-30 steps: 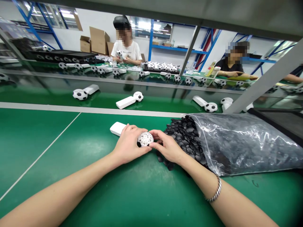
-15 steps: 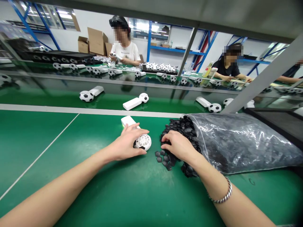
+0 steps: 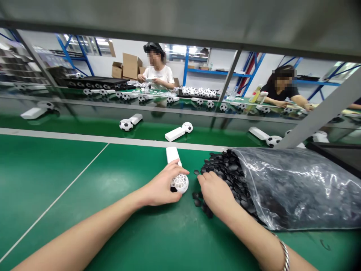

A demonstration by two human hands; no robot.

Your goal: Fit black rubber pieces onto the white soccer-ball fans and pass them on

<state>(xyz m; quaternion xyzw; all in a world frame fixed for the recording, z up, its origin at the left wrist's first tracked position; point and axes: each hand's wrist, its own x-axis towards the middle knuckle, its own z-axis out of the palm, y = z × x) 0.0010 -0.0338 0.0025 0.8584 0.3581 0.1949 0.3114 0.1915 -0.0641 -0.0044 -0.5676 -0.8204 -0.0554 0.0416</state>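
My left hand [image 3: 165,184] curves its thumb and fingers round the ball-shaped head of a white handheld fan [image 3: 180,183], which lies on the green tabletop. The head has an open white grille with a black patch near the thumb, and the white handle [image 3: 172,155] points away from me. To the right, my right hand [image 3: 216,192] rests at the near left side of a heap of small black pentagon pieces [image 3: 222,165]. Its fingers are curled down and drawn together, with the tips largely hidden. One loose black piece [image 3: 196,172] shows right beside the fingertips.
The heap spills from a clear plastic bag [image 3: 304,188] on the right. Beyond the pale table edge strip [image 3: 135,142], more football-patterned fans [image 3: 126,124] lie on a green surface. A slanted grey post [image 3: 316,109] stands at right. Two people [image 3: 159,73] sit across the line.
The view has shifted, so the scene sits further right and lower. My right hand's fingers have drawn closer together at the black pieces. My left hand keeps its hold on the fan.
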